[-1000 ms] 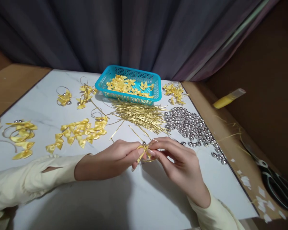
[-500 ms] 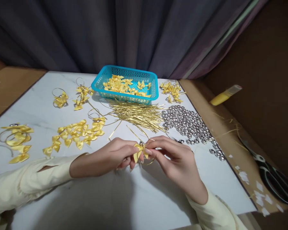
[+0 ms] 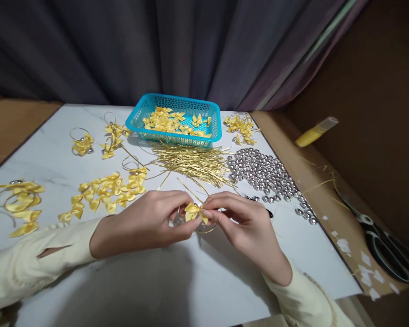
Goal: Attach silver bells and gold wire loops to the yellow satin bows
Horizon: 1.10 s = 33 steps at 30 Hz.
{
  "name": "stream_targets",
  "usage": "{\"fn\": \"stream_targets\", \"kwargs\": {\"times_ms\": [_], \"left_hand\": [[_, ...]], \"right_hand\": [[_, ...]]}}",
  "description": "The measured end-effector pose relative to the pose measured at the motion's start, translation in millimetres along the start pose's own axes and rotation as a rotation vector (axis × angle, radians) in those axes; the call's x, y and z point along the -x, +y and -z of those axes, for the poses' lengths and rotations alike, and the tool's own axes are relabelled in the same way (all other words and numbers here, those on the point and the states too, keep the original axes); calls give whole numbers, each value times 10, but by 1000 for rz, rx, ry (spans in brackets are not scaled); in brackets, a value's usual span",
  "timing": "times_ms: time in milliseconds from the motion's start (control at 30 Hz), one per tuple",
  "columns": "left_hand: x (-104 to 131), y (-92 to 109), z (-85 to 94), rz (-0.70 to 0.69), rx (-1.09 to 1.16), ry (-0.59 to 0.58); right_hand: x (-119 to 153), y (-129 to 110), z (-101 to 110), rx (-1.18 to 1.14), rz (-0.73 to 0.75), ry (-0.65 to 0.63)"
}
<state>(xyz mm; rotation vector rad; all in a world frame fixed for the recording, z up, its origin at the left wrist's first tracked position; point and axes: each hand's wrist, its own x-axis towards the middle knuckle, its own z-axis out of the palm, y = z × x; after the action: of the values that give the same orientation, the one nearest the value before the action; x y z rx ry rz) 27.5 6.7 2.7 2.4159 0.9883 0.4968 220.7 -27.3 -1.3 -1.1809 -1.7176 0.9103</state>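
Yellow and glossy, a bow (image 3: pixel 192 211) hung above the desk (image 3: pixel 310 259), pinched by the right hand (image 3: pixel 250 227) at three o'clock; the left hand (image 3: pixel 150 220) curved beside it at nine, whether gripping I could not tell. Gold wires (image 3: pixel 194 165) lay toward twelve, silver beads (image 3: pixel 263 170) toward two.

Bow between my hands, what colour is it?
The bow is yellow, clearest in the head view.

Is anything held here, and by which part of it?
A yellow bow: the right hand pinches it at its right side. The left hand curls around its left side; whether it grips cannot be told.
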Motion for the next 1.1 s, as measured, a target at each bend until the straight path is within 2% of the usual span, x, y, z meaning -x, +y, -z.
{"fn": "stream_targets", "kwargs": {"times_ms": [167,333,533,833,1000,1100], "left_hand": [[-14,-11,-7,-53,-5,2],[-45,11,63,-81,62,-72],[-62,20,131,67,190,-166],[-68,28,88,114,245,-163],[-101,28,107,321,458,-321],[-133,18,117,363,489,-372]], "right_hand": [[-10,-9,2,0,15,0],[-15,-28,8,-17,24,-9],[-7,-21,3,-34,-15,23],[1,-13,-11,-118,-118,75],[9,-31,-22,-73,-108,69],[3,-29,-27,-52,-92,70]]}}
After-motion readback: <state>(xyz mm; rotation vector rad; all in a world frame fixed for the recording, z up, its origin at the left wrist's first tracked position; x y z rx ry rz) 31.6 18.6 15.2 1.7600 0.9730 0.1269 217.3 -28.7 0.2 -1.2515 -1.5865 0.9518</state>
